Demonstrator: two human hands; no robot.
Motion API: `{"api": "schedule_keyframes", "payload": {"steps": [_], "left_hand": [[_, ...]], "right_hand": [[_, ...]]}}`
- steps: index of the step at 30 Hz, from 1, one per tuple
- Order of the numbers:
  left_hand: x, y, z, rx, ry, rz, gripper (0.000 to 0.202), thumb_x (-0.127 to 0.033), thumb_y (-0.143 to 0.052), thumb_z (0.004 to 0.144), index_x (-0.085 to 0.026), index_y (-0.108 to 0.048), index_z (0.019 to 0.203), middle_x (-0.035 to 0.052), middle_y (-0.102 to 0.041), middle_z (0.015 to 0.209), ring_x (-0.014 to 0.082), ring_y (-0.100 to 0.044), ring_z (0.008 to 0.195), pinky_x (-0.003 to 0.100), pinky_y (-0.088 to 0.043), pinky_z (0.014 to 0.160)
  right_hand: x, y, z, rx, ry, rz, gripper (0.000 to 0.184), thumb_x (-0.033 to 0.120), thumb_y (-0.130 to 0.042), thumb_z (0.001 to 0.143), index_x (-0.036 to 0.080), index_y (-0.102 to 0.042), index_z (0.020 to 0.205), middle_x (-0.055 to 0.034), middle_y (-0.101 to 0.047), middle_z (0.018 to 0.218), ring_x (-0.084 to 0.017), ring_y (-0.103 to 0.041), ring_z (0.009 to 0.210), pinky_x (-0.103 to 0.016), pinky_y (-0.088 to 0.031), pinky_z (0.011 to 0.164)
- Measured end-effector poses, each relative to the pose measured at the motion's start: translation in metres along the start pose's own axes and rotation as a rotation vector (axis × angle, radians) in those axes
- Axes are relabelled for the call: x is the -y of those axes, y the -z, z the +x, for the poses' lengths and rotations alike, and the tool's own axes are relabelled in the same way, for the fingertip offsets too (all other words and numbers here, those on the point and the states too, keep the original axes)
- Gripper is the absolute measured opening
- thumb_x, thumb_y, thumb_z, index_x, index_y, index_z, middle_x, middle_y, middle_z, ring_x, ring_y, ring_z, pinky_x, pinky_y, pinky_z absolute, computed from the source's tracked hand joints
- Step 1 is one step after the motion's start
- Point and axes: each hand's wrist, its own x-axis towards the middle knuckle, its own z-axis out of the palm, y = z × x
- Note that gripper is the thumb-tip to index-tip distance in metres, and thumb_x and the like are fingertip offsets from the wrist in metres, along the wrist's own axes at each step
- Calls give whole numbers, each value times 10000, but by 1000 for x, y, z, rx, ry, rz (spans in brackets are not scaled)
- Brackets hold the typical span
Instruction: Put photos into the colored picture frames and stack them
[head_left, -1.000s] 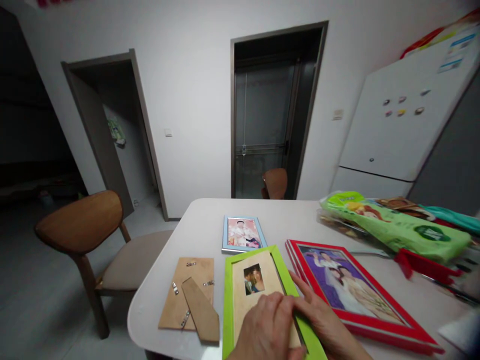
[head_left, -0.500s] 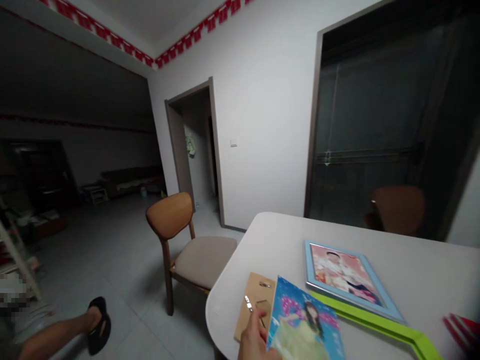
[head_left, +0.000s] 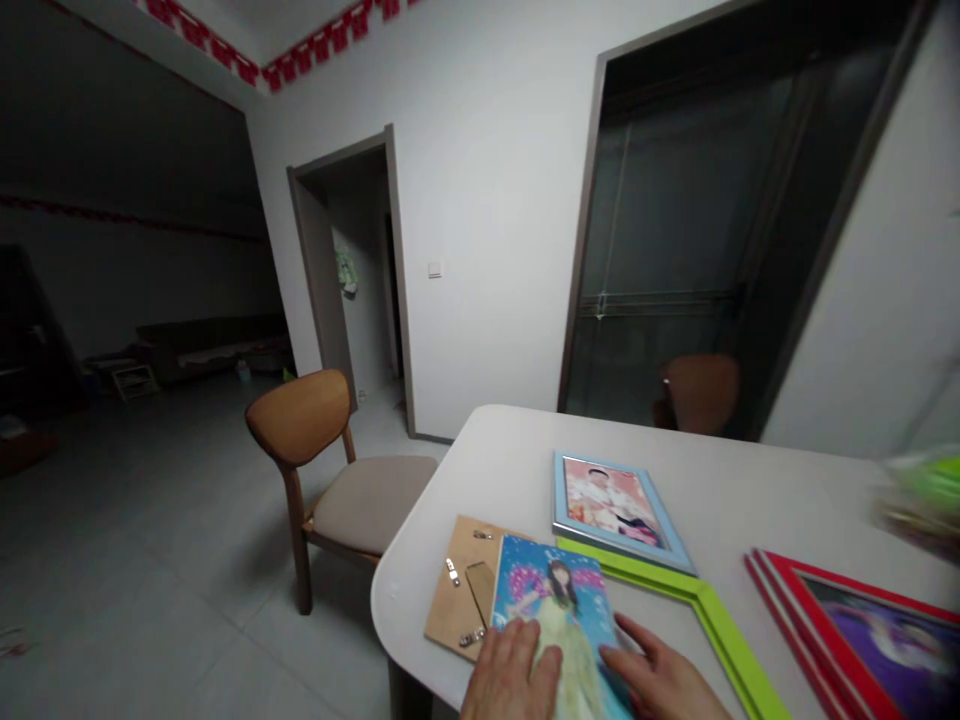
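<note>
A glossy picture (head_left: 559, 585) of a figure in a pale dress on blue lies over a brown backing board (head_left: 446, 615) with metal clips. My left hand (head_left: 514, 672) rests on the picture's lower left part, palm down, fingers stretched out. At the picture's right edge is my right hand (head_left: 664, 678), its thumb and finger gripping that edge. A lime green frame (head_left: 724, 625) lies just right of the picture, partly hidden by it and my right hand. Beyond, a light blue frame (head_left: 667, 520) holding a photo touches or overlaps the green frame's far side.
Red frames (head_left: 787, 600), apparently stacked, lie on the right of the white table (head_left: 495, 450). A blurred green item (head_left: 937, 475) is at the far right edge. A wooden chair (head_left: 300, 420) stands by the table's left side; a glass door (head_left: 660, 250) is behind.
The view has turned right, bringing the red frames further in. My left hand has moved from the picture's left edge onto its surface. My right hand has come into view at its right edge.
</note>
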Motion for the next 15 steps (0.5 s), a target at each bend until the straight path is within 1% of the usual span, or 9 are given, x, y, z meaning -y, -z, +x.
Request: {"api": "schedule_keyframes", "payload": {"steps": [2, 3, 5, 7, 8, 9, 11, 13, 15], "left_hand": [[-3, -1, 3, 20, -67, 21, 539, -211, -509, 707, -133, -384, 1226, 170, -329, 1310, 343, -272, 1197, 529, -229, 961], [-4, 0, 5, -6, -109, 11, 599, -183, -536, 660, -104, -374, 1231, 187, -323, 1308, 351, -271, 1196, 525, -236, 960], [-6, 6, 7, -138, -209, -77, 614, -130, -516, 631, -66, -378, 1226, 198, -340, 1295, 334, -288, 1193, 487, -250, 971], [-12, 15, 10, -349, -256, -289, 521, -114, -456, 682, -78, -419, 1201, 173, -414, 1255, 283, -348, 1171, 430, -274, 976], [-16, 19, 11, -448, -229, -445, 460, -133, -434, 723, -95, -446, 1181, 157, -461, 1221, 261, -391, 1145, 405, -299, 966], [-22, 21, 13, -533, -163, -624, 403, -171, -421, 761, -112, -473, 1156, 142, -507, 1178, 246, -436, 1110, 385, -328, 947], [-36, 21, 19, -645, 31, -995, 348, -273, -430, 796, -127, -516, 1100, 122, -583, 1077, 237, -509, 1031, 359, -377, 903], [-50, 12, 26, -638, 165, -1305, 381, -370, -485, 763, -116, -549, 1040, 119, -628, 984, 251, -544, 980, 352, -403, 870], [-60, -1, 32, -555, 189, -1514, 448, -421, -555, 694, -100, -560, 1006, 127, -639, 950, 266, -544, 975, 344, -409, 860]], "right_hand": [[19, -16, -3, 92, -12, 161, 518, 324, -594, 579, 89, -522, 1035, -45, -651, 635, -188, -608, 578, -275, -458, 574], [29, -23, -6, 106, 0, 204, 459, 316, -597, 581, 102, -553, 985, -45, -655, 651, -182, -607, 581, -271, -458, 578], [47, -34, -16, 93, 64, 240, 403, 331, -601, 602, 123, -569, 946, -40, -652, 682, -162, -595, 577, -256, -453, 553], [56, -41, -26, 51, 127, 253, 443, 400, -579, 638, 136, -544, 992, -43, -644, 738, -147, -581, 582, -239, -438, 503], [57, -42, -29, 14, 144, 256, 480, 436, -561, 653, 142, -523, 1031, -51, -639, 785, -145, -580, 605, -235, -437, 499], [55, -42, -31, -35, 137, 258, 518, 462, -552, 656, 147, -503, 1064, -61, -634, 832, -147, -582, 639, -236, -440, 510], [47, -37, -33, -132, 70, 284, 577, 482, -554, 647, 152, -466, 1112, -79, -624, 909, -160, -592, 717, -250, -457, 569], [39, -26, -33, -163, 22, 373, 584, 460, -547, 659, 163, -431, 1147, -83, -626, 940, -176, -600, 773, -272, -466, 622], [36, -8, -33, -166, 57, 476, 547, 401, -520, 685, 178, -404, 1171, -74, -641, 926, -188, -609, 778, -285, -472, 633]]}}
